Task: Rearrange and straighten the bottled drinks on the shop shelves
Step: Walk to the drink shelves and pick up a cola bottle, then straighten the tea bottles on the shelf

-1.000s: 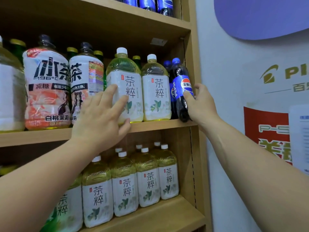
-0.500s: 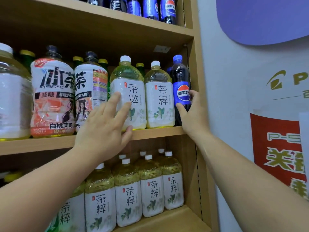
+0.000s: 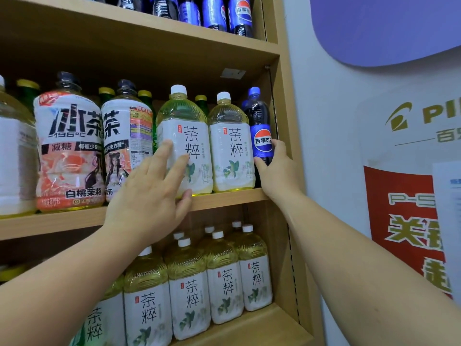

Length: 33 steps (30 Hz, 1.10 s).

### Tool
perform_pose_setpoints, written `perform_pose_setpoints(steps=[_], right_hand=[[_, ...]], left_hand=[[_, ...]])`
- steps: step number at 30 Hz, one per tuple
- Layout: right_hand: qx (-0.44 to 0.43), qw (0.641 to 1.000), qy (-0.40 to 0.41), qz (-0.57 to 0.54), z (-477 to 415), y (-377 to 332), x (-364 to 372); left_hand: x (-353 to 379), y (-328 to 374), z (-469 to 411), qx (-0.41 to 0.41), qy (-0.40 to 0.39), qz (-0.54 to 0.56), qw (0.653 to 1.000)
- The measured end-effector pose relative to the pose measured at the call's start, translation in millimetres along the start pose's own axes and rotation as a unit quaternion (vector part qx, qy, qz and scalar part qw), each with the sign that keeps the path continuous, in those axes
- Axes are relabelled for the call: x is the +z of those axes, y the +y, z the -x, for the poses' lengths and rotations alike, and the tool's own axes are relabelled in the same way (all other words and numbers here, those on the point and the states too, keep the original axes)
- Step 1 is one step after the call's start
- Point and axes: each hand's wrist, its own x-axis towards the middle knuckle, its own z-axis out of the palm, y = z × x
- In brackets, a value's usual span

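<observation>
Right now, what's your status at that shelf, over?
Left hand flat on tea bottle, fingers straight. Right hand grips cola bottle, upright at shelf's right end. Second tea bottle and shelf wall flank it closely.

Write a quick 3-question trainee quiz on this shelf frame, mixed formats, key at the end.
1. True or false: the right hand grips the cola bottle at the right end of the middle shelf.
2. The left hand lays its straight fingers on: A) a milk carton, B) a white-capped green tea bottle, C) a soda can.
3. Fill in: the cola bottle's cap is ____.

Key: 1 true; 2 B; 3 blue.
</observation>
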Motion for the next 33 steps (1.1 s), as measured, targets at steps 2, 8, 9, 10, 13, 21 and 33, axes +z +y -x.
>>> perform_pose_setpoints(steps=[2,8,9,10,13,21,33], right_hand=[[-0.018,0.999,0.031,-0.019,10,-2,-1],[-0.117,0.99,0.082,-0.009,45,-27,-3],[-0.108,0.992,0.06,-0.003,45,-32,-2],[-0.095,0.995,0.036,0.006,42,-37,-1],[-0.056,0.998,-0.006,0.018,35,-48,4],[-0.005,1.0,-0.007,-0.005,30,-48,19],[-0.033,0.998,0.054,-0.007,41,-53,8]], left_hand=[[-2,0,0,-0.003,-0.007,0.014,1.0],[-8,1,1,-0.055,0.005,0.099,0.994],[-10,3,-1,-0.075,0.007,0.126,0.989],[-13,5,-4,-0.092,0.008,0.149,0.985],[-20,13,-19,-0.128,0.01,0.17,0.977],[-39,18,-67,-0.214,-0.025,0.194,0.957],[-40,1,-96,-0.188,-0.071,0.03,0.979]])
